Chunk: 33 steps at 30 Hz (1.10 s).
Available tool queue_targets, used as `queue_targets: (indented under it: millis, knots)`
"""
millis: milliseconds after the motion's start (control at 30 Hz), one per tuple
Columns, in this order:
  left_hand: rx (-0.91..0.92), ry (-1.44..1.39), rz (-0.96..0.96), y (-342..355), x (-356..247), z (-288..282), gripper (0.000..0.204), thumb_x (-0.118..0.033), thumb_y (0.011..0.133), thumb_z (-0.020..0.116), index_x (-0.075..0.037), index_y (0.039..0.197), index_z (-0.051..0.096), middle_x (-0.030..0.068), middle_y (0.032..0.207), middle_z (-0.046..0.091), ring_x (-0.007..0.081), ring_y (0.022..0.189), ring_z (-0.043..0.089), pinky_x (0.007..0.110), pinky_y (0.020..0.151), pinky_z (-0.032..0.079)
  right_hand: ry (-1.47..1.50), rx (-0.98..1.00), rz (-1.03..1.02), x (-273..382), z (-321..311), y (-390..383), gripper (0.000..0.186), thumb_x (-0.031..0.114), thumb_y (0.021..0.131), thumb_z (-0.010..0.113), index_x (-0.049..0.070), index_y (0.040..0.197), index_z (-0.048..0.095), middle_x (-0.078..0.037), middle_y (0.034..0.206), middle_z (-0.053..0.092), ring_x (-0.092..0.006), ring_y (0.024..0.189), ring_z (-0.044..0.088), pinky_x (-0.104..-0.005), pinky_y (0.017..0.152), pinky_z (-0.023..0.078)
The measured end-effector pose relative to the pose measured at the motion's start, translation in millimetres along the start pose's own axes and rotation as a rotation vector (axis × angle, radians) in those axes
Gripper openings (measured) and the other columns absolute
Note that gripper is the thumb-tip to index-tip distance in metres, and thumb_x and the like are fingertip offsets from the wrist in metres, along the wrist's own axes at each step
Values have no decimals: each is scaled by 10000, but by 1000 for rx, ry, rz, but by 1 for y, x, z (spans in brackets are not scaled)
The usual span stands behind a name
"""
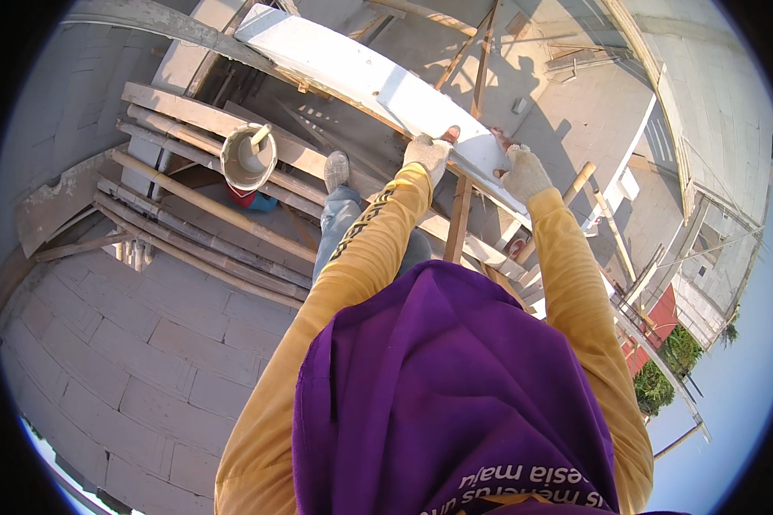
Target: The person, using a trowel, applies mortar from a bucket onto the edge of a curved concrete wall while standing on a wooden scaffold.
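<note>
Both my hands wear pale work gloves with bare fingertips, at the near end of a row of white blocks. My left hand (428,156) is closed on the near side edge of the end white block (442,120), with fingertips curled over its top. My right hand (525,171) grips the far side of the same block, its fingers bent onto the top face. Another white block (318,50) continues the row toward the upper left. What lies under my palms is hidden.
A bucket (249,158) with a tool handle stands left on scaffold planks (189,110). Bamboo poles (215,206) run beside it, next to a grey block wall (172,369). My shoe (337,172) rests on the planks. A floor (567,103) with timber lies far below.
</note>
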<state>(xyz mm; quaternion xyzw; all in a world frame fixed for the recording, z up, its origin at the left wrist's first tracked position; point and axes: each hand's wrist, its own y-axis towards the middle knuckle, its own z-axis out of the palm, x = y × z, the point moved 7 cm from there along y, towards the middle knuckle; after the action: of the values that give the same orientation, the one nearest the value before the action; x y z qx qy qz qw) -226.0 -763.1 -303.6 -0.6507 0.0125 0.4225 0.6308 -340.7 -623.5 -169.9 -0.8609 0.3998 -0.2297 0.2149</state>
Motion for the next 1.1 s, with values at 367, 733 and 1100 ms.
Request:
queue_targets:
  millis: [367,733,1100]
  knots:
    - [123,-158,-2,-14,-7,-2,714,-490,799,779,-16,1280,547,150,1240,594,320,1093,621,455,916,482,-22,66,218,-1,-5,-11,406,196,822,700,2,1165,600,-227,1196,586,-392,1137,575,-467,989,460]
    - [48,-170,-97,-35,-21,-2,720,-535,813,737,-1,1253,538,153,1210,586,308,1073,607,434,876,474,-58,18,158,15,-25,-19,644,237,842,667,256,1450,455,-208,1204,596,-377,1160,567,-475,1003,453]
    - [-12,1100,1280,-144,-204,-47,468,-258,855,755,16,1202,602,177,1003,675,246,915,674,338,798,526,-93,5,130,9,-19,-18,652,202,815,718,186,1424,483,-206,1254,559,-377,1194,536,-497,998,440]
